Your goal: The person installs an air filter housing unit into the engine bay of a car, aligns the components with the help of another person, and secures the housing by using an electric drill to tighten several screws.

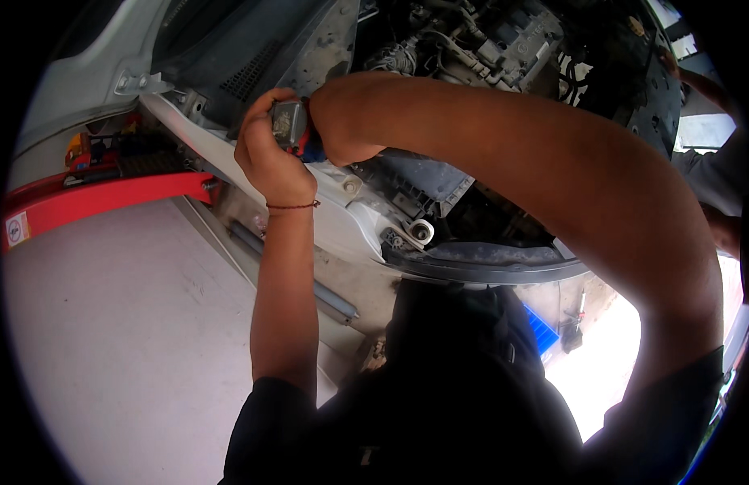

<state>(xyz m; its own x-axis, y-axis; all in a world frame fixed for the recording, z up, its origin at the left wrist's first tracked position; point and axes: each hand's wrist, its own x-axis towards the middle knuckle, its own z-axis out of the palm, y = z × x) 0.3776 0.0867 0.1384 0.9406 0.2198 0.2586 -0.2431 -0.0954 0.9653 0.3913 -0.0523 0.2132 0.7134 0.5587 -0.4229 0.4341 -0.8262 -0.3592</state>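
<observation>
Over the white fender edge (362, 234) of a car with its hood up, both my hands meet at one tool (287, 123). It has a blocky grey metal end, with red and blue parts showing beside it; its exact kind I cannot make out. My left hand (265, 158) is closed around the grey end, its thumb and fingers curled about it. From the other side my right hand (342, 121) is closed at the red and blue part, my forearm crossing above the engine bay. Its fingers are mostly hidden. What lies under the tool is covered by my hands.
The engine (512, 48) lies beyond my right arm, with a black plastic box (431, 182) nearer. A red lift arm (107, 198) is at left. Below the bumper are a blue tray (542, 327) and a grey bar (334, 301). Another person (718, 178) stands at the right.
</observation>
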